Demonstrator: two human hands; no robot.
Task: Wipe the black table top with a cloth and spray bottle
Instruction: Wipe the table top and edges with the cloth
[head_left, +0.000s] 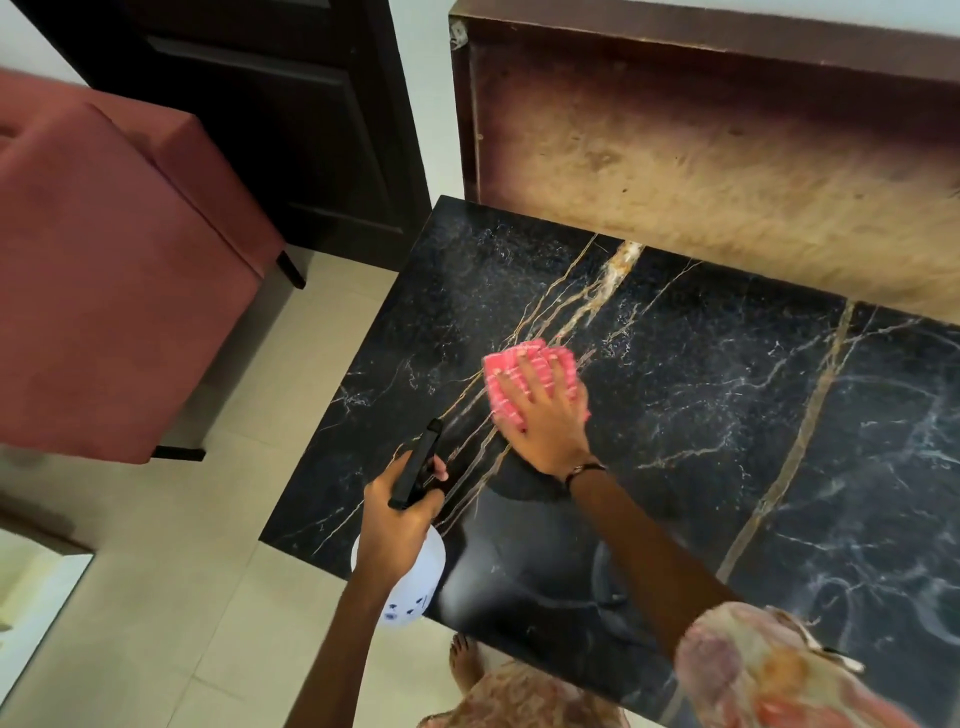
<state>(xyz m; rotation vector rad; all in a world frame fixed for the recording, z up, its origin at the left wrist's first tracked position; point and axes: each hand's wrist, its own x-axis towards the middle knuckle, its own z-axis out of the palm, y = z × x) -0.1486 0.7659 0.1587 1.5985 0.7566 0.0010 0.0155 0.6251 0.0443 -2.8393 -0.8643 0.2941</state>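
Cloth (524, 382) lies flat on the black marble counter (727, 415) near its left end, and I keep my right hand (545, 415) spread open on top of it, fingers splayed, so the whole pad presses evenly on the stone, which shows a fine scatter of droplets around it. My left hand (400, 514) is clenched around the neck of the spray bottle (410, 582), holding it just off the counter's near-left corner with the black nozzle aimed toward the cloth, ready, I judge, for another squirt without getting in the wiping hand's way.
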